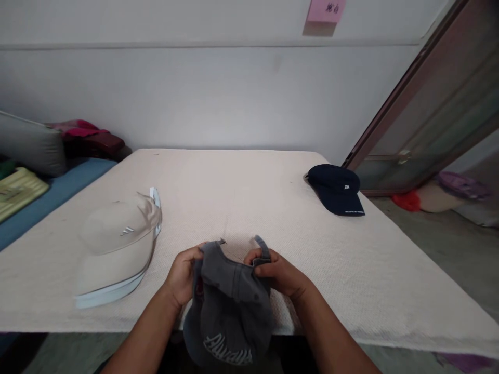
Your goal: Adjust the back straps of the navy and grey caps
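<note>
A dark grey cap (237, 306) with white lettering hangs between my hands at the table's front edge, its back opening facing away from me. My left hand (185, 275) is closed on the cap's left side, with part of the fingers hidden behind the fabric. On the right, my right hand (278, 270) pinches the cap beside its back strap (262, 246), whose end sticks up loose. A beige cap (117, 239) lies on the left of the table, over a pale blue brim. The navy cap (335, 188) rests at the back right.
A cream cloth covers the table (234, 192), with a white wall behind. A pink note (325, 10) is on the wall. Cushions (33, 145) lie at the left, and a framed door (405, 130) stands at the right.
</note>
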{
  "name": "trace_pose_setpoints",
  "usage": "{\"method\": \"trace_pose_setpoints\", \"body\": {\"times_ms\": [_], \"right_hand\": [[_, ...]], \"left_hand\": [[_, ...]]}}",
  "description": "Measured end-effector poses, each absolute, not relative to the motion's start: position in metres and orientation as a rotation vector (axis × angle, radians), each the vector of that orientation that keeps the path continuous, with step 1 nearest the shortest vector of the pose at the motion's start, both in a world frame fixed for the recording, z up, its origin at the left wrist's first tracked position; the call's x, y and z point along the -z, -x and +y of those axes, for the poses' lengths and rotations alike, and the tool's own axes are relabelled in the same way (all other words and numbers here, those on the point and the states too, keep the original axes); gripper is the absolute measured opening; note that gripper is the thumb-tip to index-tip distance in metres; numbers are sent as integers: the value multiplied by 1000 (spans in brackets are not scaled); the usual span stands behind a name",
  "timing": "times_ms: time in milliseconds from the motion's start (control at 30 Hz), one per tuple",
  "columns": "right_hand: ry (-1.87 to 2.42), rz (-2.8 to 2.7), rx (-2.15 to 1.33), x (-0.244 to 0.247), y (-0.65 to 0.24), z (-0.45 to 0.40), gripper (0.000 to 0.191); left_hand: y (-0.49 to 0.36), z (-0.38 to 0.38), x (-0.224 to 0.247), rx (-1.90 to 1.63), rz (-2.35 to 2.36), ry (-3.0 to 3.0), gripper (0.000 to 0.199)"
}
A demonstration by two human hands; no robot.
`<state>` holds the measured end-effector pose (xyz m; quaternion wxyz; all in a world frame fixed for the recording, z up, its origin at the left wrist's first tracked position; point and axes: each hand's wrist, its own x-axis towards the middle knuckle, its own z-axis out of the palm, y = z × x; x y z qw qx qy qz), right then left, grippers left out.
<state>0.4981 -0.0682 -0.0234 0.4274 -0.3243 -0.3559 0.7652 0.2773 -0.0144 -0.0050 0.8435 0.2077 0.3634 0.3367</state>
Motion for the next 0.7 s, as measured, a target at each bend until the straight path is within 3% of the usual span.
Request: {"method": "trace_pose_setpoints", "body": {"times_ms": [200,433,533,700], "right_hand": [[834,-763,-1667,13,-487,-59,25],[1040,-592,-1354,27,-481,-47,32],[1109,-666,-1354,29,-479,-47,34],[1145,-734,-1469,31,-480,-49,22]], "left_hand": [[-283,-23,-1,-727,875,-637,21],[-288,-22,9,-700,942,-772,28],[-291,-19,17,-673,989,-758,30],[-301,-15,30,-643,1053,-757,28]]}}
